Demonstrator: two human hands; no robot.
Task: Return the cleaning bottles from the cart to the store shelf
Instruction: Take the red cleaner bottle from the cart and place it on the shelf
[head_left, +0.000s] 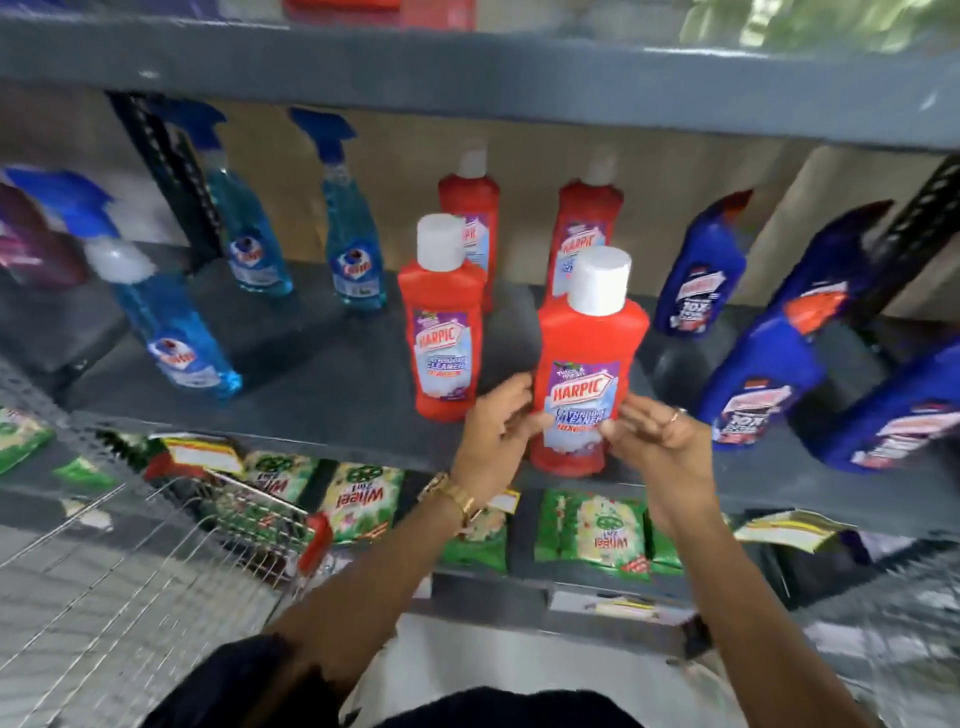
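A red Harpic bottle (587, 364) with a white cap stands upright at the front edge of the grey store shelf (322, 395). My left hand (493, 431) is at its lower left side, fingers apart and just touching it. On the bottle's lower right, my right hand (660, 436) has its fingertips resting on the label in a loose hold. Three more red bottles stand behind: one at the left (441, 332) and two at the back (470, 208), (582, 228). The wire cart (156, 561) is at the lower left; its contents are hidden.
Blue spray bottles (176, 332) stand to the left on the same shelf and dark blue cleaner bottles (763, 379) to the right. Green detergent packets (358, 499) lie on the shelf below. Another shelf board (467, 78) runs overhead.
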